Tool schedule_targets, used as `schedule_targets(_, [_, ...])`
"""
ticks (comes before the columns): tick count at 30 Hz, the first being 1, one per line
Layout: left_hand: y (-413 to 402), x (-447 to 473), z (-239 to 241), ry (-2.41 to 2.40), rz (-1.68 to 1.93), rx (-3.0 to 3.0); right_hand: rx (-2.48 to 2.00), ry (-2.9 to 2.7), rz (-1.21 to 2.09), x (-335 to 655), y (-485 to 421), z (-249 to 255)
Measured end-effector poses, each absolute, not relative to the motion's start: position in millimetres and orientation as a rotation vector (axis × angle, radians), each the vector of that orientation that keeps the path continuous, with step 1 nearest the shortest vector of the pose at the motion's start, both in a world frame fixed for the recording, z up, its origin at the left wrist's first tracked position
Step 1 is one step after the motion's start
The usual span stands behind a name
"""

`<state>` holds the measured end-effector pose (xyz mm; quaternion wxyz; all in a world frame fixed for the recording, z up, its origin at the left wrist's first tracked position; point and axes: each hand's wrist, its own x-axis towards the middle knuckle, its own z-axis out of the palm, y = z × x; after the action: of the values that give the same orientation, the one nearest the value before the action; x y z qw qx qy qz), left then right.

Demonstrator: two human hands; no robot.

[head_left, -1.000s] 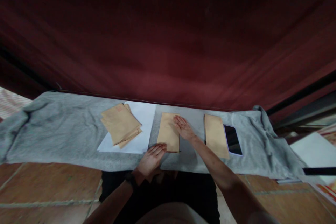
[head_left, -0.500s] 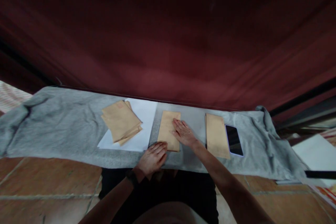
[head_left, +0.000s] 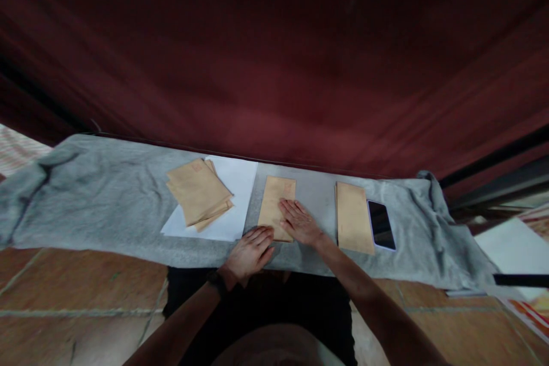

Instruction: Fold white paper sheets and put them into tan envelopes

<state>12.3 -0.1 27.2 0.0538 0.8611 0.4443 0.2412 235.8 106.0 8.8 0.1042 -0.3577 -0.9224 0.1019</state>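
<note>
A brown paper envelope lies upright in front of me on a grey cloth, with a faint reddish print near its top right. My right hand rests flat on its right side, fingers stretched out. At the lower left corner of the envelope, my left hand lies with its fingers extended and their tips touching the paper. To the left, a loose pile of brown envelopes sits askew on white paper sheets. A neat stack of brown envelopes lies to the right of my right hand.
Right of the neat stack is a phone with a dark screen. The grey cloth covers a long narrow surface, backed by a dark red hanging sheet. White paper shows at the far right, above the tiled floor.
My right hand has slid slightly down the envelope, uncovering the print near its top. My left hand stays at the lower left corner. The view has shifted slightly.
</note>
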Motion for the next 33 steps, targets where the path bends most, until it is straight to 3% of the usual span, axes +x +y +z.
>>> schedule_targets(23, [6.2,11.0,28.3,1.349,0.834,2.470,-0.798,-2.823,0.531,248.6,39.7,28.6])
schedule_targets(33, [110.6,37.8,28.3,1.346,0.733,2.548,-0.821,-2.756,0.739,246.8,46.1,36.1])
